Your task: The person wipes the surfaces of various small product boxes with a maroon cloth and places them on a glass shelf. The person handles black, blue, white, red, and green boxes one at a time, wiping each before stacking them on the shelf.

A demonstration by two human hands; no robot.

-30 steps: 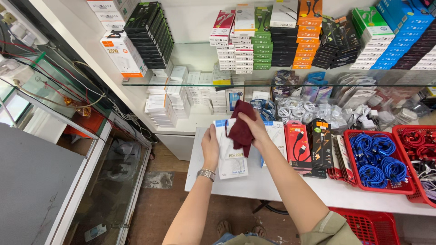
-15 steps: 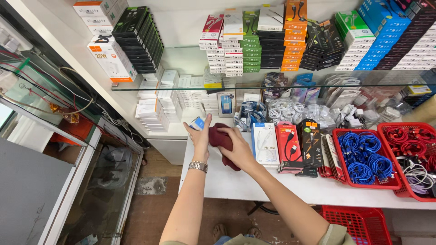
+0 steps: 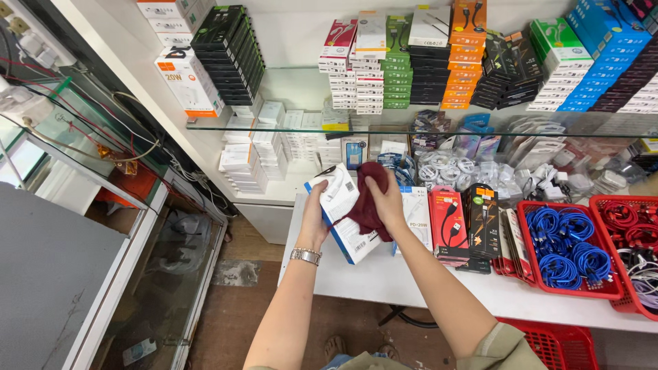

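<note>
My left hand [image 3: 314, 220], with a metal wristwatch on its wrist, holds a stack of flat white boxes with blue edges [image 3: 343, 214] tilted above the white table [image 3: 384, 281]. My right hand [image 3: 386, 203] presses a dark red cloth [image 3: 367, 199] against the face of the top box. Just to the right, a white charger box [image 3: 416, 218] lies on the table, beside red and black cable packs [image 3: 466, 223].
Red baskets [image 3: 569, 291] hold coiled blue and red cables at right. A glass shelf [image 3: 425, 127] carries stacked coloured boxes above bagged cables. A glass display counter [image 3: 103, 205] with loose wires stands at left. Another red basket [image 3: 558, 342] sits under the table.
The white boxes have come up in my left hand and tilted to face me. My right hand with the cloth has shifted onto their top face.
</note>
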